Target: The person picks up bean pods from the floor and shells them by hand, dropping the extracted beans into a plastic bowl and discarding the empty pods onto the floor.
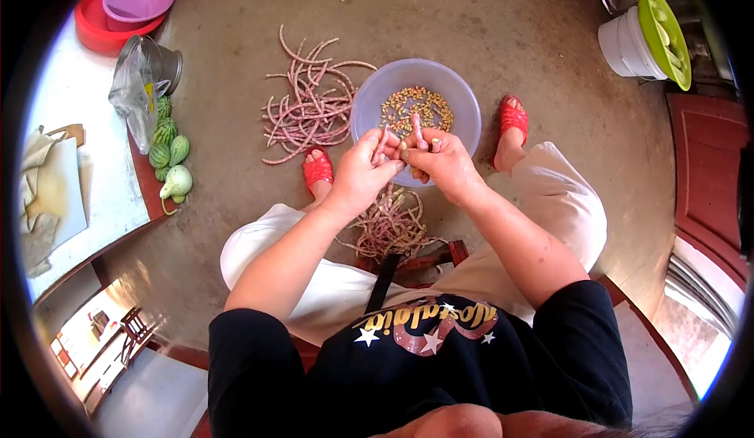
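Observation:
Both my hands meet over the near rim of a pale purple basin (463, 93), their fingers pinched together. My left hand (372, 159) is closed on a pinkish bean pod (382, 141), and my right hand (441, 163) is closed on part of a pod (418, 128) whose tip points up and away from me. Whether both ends belong to one pod I cannot tell. Shelled beans (416, 104), tan and brown, lie scattered on the basin's bottom. Long pink-purple pods (310, 112) form a loose pile left of the basin. Opened, tangled pods (390, 230) are heaped between my legs.
Small watermelons (165, 132) and a pale gourd (177, 180) lie on the floor at left, beside a table (118, 187) and a metal pot (169, 65). A white bucket (628, 45) with a green basin (646, 22) stands at the upper right. My feet in red slippers (512, 116) flank the basin.

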`<state>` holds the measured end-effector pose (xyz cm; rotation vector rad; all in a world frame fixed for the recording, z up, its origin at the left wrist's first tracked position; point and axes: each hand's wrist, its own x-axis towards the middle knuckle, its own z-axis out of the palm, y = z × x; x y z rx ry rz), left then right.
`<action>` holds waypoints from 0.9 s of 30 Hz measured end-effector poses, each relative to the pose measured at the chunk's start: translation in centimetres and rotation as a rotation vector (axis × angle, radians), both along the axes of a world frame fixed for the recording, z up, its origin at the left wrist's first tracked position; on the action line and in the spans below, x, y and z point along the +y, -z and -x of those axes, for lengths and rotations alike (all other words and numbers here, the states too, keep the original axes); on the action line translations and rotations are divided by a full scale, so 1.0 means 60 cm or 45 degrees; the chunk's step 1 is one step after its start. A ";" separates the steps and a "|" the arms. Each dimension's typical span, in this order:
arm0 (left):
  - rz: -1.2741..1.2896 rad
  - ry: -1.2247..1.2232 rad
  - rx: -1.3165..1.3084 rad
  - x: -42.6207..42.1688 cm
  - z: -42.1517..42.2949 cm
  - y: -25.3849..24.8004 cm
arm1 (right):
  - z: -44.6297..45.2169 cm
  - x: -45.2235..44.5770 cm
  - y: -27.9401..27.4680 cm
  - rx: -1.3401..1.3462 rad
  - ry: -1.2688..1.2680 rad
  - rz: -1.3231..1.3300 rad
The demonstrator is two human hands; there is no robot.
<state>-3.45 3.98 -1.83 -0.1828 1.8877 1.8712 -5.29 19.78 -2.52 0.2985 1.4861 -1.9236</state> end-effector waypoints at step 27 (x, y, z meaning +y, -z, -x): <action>-0.554 -0.121 -0.350 -0.001 0.004 0.003 | -0.006 0.007 0.023 0.106 -0.062 0.050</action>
